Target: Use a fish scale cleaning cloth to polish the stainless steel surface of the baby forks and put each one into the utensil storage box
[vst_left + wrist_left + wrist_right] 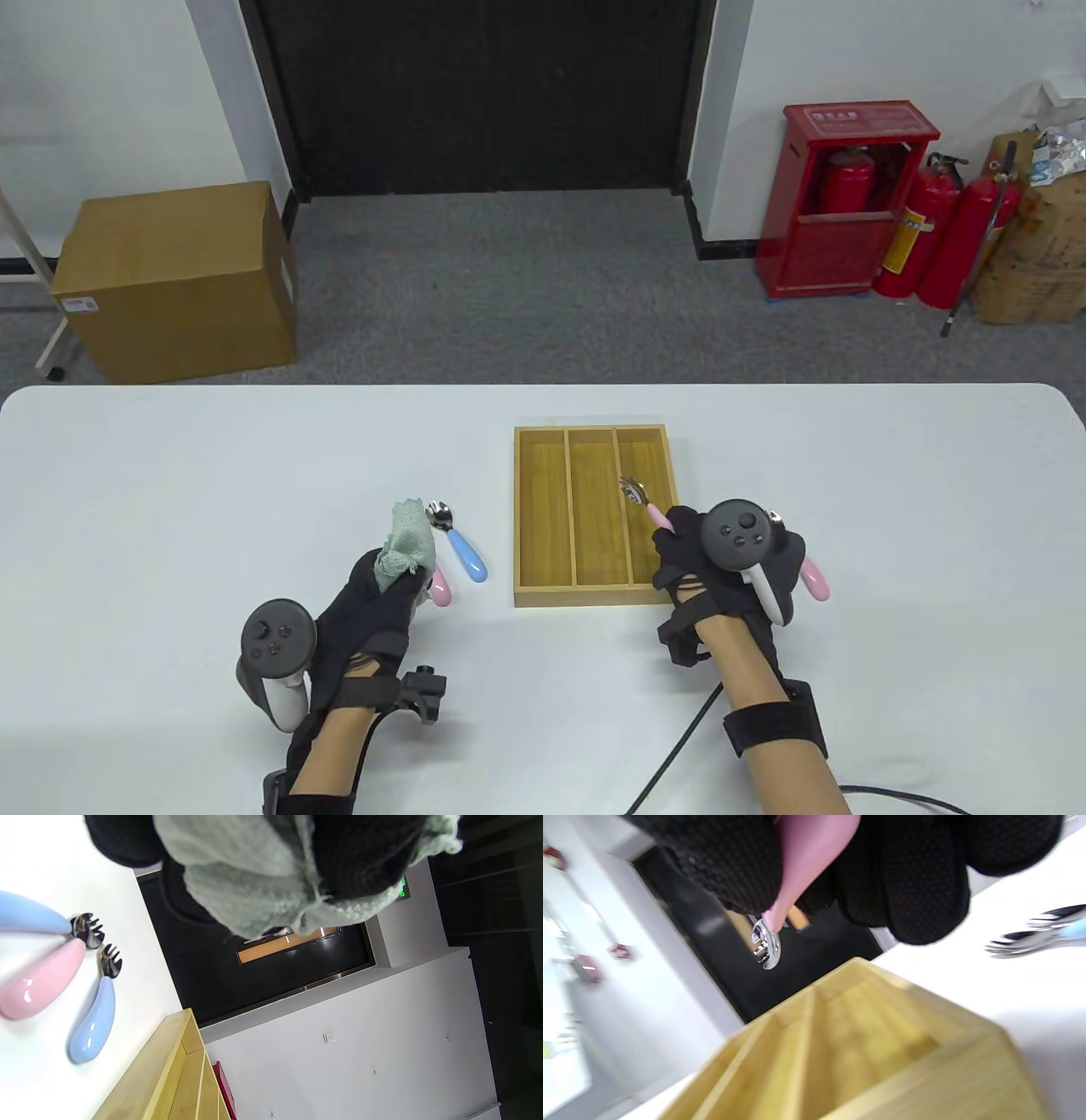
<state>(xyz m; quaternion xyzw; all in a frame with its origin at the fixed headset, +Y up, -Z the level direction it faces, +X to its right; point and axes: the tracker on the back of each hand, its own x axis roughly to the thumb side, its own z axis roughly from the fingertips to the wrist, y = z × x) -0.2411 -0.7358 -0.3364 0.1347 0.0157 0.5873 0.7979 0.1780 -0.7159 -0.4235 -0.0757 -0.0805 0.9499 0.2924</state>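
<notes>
Table view: bright, even light, sharp; soft faint shadows under the hands on the white table, slight wide-angle bend at edges. Left wrist view: crisp at lower left, small glare spots on the pink fork handle; cloth at top is close and soft. Right wrist view: motion blur throughout, wooden box at bottom out of focus, left side washed out.
</notes>
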